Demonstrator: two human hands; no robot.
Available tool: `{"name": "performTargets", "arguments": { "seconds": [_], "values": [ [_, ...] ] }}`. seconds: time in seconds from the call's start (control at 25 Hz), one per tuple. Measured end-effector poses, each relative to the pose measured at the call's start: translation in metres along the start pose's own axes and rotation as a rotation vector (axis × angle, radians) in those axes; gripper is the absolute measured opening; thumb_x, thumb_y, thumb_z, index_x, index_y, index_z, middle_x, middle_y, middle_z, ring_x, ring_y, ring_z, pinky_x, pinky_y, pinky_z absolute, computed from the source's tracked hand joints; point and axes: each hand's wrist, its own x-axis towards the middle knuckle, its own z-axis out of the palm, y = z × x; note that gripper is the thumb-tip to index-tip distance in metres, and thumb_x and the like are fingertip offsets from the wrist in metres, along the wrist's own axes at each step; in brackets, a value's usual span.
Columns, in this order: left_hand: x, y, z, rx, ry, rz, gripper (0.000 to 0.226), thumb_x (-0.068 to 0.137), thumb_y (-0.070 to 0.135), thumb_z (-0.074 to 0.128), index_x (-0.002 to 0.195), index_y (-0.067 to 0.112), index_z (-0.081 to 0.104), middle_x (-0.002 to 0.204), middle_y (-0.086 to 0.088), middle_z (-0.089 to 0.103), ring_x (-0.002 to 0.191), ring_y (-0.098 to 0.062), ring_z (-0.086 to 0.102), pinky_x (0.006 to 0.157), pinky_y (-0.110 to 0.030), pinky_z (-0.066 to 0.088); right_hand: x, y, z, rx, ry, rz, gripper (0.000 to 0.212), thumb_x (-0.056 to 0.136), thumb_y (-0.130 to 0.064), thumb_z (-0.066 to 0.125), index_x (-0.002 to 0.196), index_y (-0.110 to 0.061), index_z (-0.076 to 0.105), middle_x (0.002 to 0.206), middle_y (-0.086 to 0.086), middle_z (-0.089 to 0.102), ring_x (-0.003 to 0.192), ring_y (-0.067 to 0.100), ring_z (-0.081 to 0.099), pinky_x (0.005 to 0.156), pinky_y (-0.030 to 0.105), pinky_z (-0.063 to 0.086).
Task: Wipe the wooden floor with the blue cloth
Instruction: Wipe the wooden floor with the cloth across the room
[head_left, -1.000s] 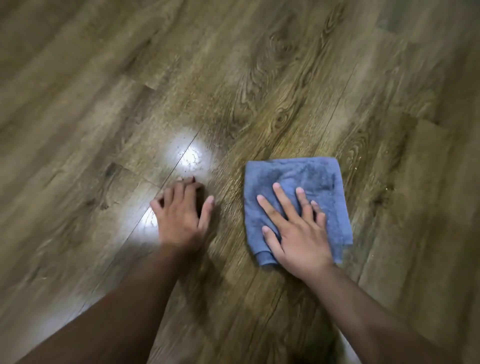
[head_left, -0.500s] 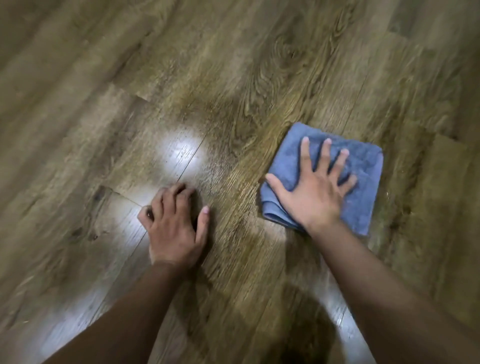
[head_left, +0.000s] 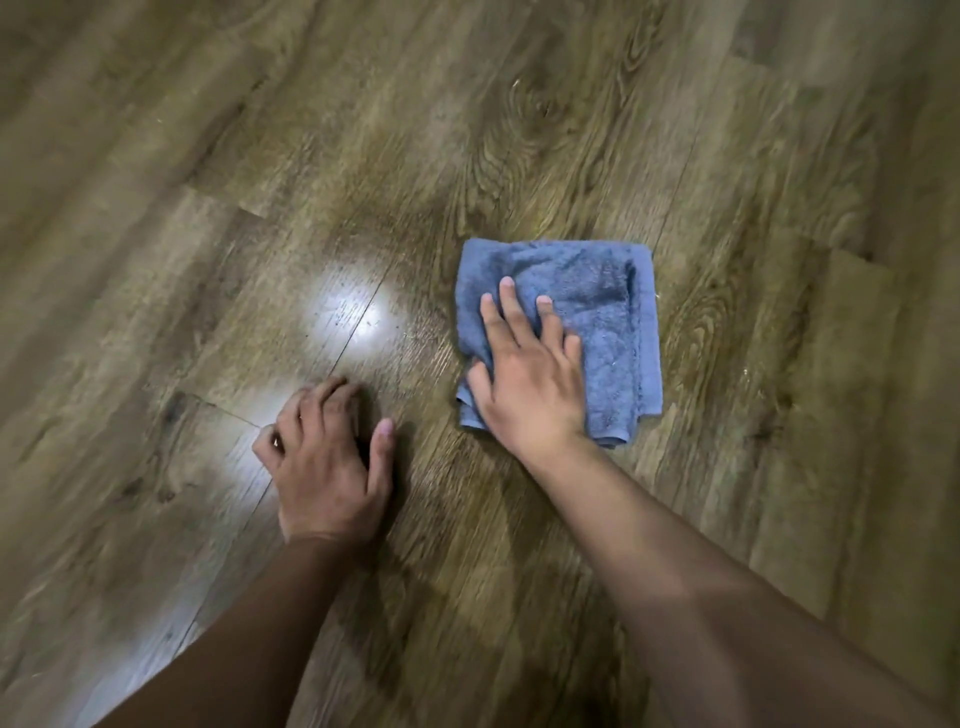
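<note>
Risk, bunching: the blue cloth (head_left: 597, 322) lies folded, with a loose ridge near its right side; a hard sideways push could roll the layers up, so that only a narrow strip wipes.
Risk, slipping: the right hand (head_left: 530, 384) covers only the lower left part of the cloth, so the far corner, right of frame centre, may drag or fold under.
Risk, missed patch: pale specks show on the wooden floor (head_left: 753, 182) around the bright glare left of centre; strokes kept to the right would leave them.
Right fingers (head_left: 511, 312): spread fairly straight, pressing flat on the cloth, with no visible pinch, though the thumb at the left edge may be tucked against a fold.
Left hand (head_left: 327, 462): in the lower left centre, propped on bare floor with curled fingers (head_left: 332, 400), gripping nothing.
Cloth to fingers: directly under the right fingertips, reaching beyond them up and right; well apart from the left hand.
</note>
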Motion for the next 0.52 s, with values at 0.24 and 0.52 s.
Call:
{"name": "performTargets", "arguments": {
  "seconds": [0.24, 0.52],
  "values": [
    [-0.001, -0.003, 0.003, 0.011, 0.008, -0.004, 0.054, 0.098, 0.053, 0.037, 0.131, 0.013, 0.055, 0.138, -0.004, 0.054, 0.130, -0.028, 0.044, 0.106, -0.045, 0.022, -0.042, 0.045, -0.006, -0.015, 0.042, 0.033, 0.068, 0.094, -0.046, 0.039, 0.159, -0.023, 0.032, 0.168, -0.005, 0.016, 0.155, 0.029, 0.016, 0.115, 0.050, 0.022],
    [0.001, -0.003, 0.005, 0.018, -0.031, 0.013, 0.060, 0.096, 0.059, 0.037, 0.134, 0.014, 0.052, 0.141, -0.004, 0.051, 0.134, -0.029, 0.041, 0.107, -0.048, 0.022, 0.008, 0.008, -0.009, 0.074, 0.066, 0.185, 0.056, 0.107, -0.041, 0.030, 0.160, -0.025, 0.026, 0.170, -0.006, 0.005, 0.156, 0.030, -0.009, 0.126, 0.044, -0.005]
  ]
}}
